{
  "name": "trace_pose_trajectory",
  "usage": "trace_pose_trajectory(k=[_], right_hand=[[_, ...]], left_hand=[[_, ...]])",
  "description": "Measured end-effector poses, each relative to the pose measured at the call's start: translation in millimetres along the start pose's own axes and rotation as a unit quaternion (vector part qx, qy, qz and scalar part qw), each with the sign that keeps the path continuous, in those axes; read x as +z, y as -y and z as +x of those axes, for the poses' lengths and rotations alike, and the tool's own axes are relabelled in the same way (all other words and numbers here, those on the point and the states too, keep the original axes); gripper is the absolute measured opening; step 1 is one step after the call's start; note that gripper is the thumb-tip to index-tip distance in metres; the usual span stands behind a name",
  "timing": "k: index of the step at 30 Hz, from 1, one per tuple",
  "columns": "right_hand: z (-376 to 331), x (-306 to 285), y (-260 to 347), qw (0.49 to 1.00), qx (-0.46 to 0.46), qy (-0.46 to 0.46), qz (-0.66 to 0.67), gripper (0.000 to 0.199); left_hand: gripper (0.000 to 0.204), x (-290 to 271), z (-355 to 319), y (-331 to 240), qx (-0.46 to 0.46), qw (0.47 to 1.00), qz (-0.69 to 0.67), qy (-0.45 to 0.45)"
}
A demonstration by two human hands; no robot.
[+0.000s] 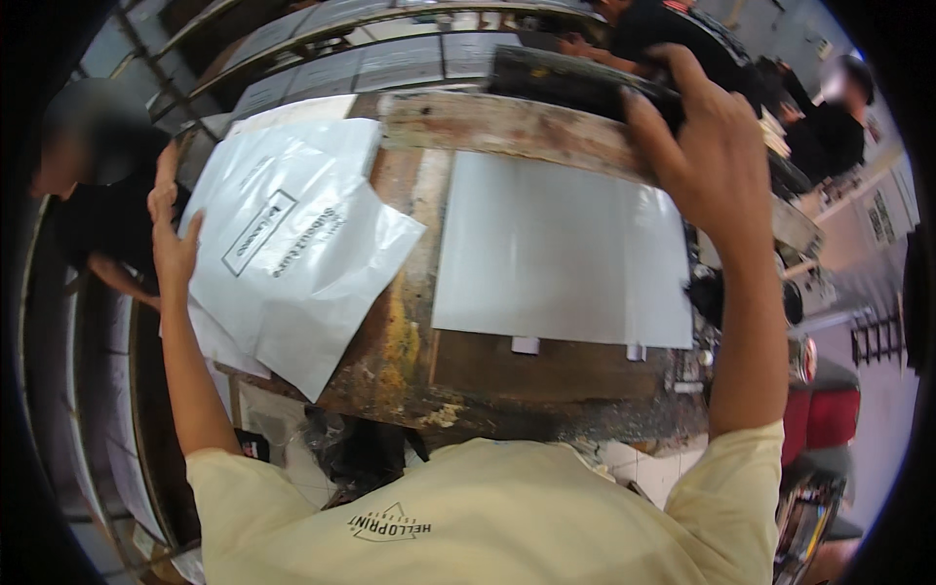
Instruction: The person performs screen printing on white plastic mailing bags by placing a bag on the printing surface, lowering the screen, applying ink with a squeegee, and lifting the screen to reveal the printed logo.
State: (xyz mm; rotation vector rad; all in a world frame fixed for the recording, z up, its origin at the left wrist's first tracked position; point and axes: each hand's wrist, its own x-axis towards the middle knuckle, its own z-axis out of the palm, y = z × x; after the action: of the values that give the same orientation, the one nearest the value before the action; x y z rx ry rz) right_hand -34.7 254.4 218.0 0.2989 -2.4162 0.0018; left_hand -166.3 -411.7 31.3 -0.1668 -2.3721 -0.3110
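My right hand (707,156) is closed over the upper right of a raised wooden frame (517,127). A long dark bar (565,78) runs behind the frame's pale, stained edge, partly hidden by my fingers. Under it a blank white plastic sheet (556,253) lies flat on a dark board. At the left, my left hand (174,249) is at the edge of a pile of white plastic bags (322,185) with black print. Its fingers are stretched out, with the thumb apart and touching the top bag. The top bag lies askew, one corner hanging over the table's near edge.
The worktable (395,322) is paint-stained wood. Behind it stand racks (400,63) bearing white sheets. A person in black (112,210) is close at the left; others work at the far right. A black plastic bag (351,444) lies below, and a red chair (824,414) stands right.
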Motion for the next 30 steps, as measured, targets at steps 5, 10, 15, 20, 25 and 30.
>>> trace_pose_trajectory(k=[5, 10, 15, 20, 25, 30], right_hand=[[-50.0, 17.9, -4.0, 1.0, -0.003, 0.019, 0.009, 0.06], [-132.6, 36.0, 19.6, 0.954, -0.053, 0.291, 0.047, 0.037], [-223.7, 87.3, 32.6, 0.931, 0.059, 0.316, 0.171, 0.033], [-252.0, 115.3, 45.0, 0.942, 0.031, 0.293, 0.161, 0.047], [-227.8, 155.4, 21.2, 0.959, -0.003, 0.236, 0.154, 0.056], [-159.1, 233.2, -28.9, 0.969, -0.011, 0.214, 0.122, 0.045]], left_hand=[[0.099, -24.7, -39.2, -360.4, -0.158, 0.673, -0.676, 0.257], [0.092, 22.6, -141.9, -375.7, -0.229, 0.744, -0.557, 0.29], [0.092, 56.4, -209.9, -360.3, -0.061, 0.923, -0.275, 0.262], [0.097, 63.8, -216.7, -359.1, -0.058, 0.922, -0.258, 0.282], [0.104, 59.3, -212.7, -362.4, -0.071, 0.917, -0.246, 0.306], [0.111, 59.4, -216.6, -358.8, -0.067, 0.917, -0.247, 0.305]])
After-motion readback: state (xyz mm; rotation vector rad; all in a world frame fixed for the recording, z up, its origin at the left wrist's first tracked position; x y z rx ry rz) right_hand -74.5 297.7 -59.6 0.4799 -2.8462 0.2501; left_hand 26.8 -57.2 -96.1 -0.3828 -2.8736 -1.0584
